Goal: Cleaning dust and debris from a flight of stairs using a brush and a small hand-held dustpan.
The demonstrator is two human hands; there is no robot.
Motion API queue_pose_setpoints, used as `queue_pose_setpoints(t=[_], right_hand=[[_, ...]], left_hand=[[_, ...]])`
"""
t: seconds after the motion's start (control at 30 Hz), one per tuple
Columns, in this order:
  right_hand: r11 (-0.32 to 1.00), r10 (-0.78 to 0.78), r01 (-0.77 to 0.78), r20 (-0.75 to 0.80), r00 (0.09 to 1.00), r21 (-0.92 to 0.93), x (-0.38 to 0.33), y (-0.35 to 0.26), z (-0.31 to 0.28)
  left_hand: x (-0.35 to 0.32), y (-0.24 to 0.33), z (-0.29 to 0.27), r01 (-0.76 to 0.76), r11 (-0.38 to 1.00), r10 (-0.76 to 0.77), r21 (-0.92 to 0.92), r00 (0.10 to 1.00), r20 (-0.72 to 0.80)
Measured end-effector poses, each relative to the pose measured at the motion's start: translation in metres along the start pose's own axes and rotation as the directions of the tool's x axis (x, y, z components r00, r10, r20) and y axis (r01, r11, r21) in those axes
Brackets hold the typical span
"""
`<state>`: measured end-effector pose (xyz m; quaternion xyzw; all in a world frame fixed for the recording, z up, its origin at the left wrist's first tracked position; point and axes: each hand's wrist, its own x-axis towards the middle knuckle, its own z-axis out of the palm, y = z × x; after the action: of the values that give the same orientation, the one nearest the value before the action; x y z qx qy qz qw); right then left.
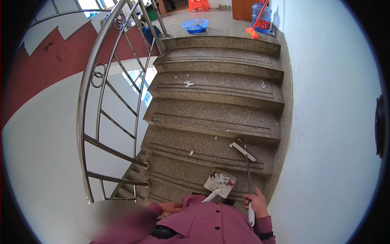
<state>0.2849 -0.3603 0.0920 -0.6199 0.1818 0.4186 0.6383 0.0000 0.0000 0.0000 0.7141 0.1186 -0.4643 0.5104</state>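
"On the stone stairs [211, 107], first item?"

"Broom [243, 151], one: white head, at the right side of a step; handle [248, 173] running down toward the person. Right hand [257, 202]: grip clamped on that handle."

"Left hand [172, 208]?"

"Beside the purple shirt [207, 219]; grip partly hidden, cannot tell whether apart or together."

"Dustpan [211, 186]?"

"One, pale, left of the broom's handle; white scraps [221, 178] and a red piece [230, 183] inside."

"Loose items?"

"Paper-like bits [188, 83], white, several steps; blue basin [195, 26], one, landing [222, 25] above."
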Motion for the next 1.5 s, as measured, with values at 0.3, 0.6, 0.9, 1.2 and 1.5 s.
queue_pose_setpoints(t=[0.3,0.6,0.9,1.2,1.5], right_hand=[[0.998,0.01,-0.008,-0.021,1.0,0.066,-0.022,-0.008,-0.015],[0.996,0.006,-0.005,0.0,1.0,0.086,-0.005,-0.001,-0.011],[0.993,0.015,-0.013,-0.011,1.0,0.118,-0.033,-0.014,-0.023],[0.986,-0.056,0.069,-0.092,0.994,0.151,-0.04,-0.016,-0.04],[0.987,-0.072,0.094,-0.163,0.984,0.133,-0.034,-0.015,-0.055]], left_hand=[[0.033,-0.027,0.018,-0.104,0.994,0.094,-0.034,0.972,-0.214],[0.068,-0.115,0.028,-0.022,0.996,0.007,-0.089,0.986,-0.165],[-0.012,-0.199,0.057,-0.287,0.924,0.35,0.252,0.901,-0.255],[-0.032,-0.119,0.024,-0.229,0.949,0.254,0.216,0.963,-0.093],[0.003,0.015,0.009,-0.266,0.955,0.252,0.134,0.961,0.115]])
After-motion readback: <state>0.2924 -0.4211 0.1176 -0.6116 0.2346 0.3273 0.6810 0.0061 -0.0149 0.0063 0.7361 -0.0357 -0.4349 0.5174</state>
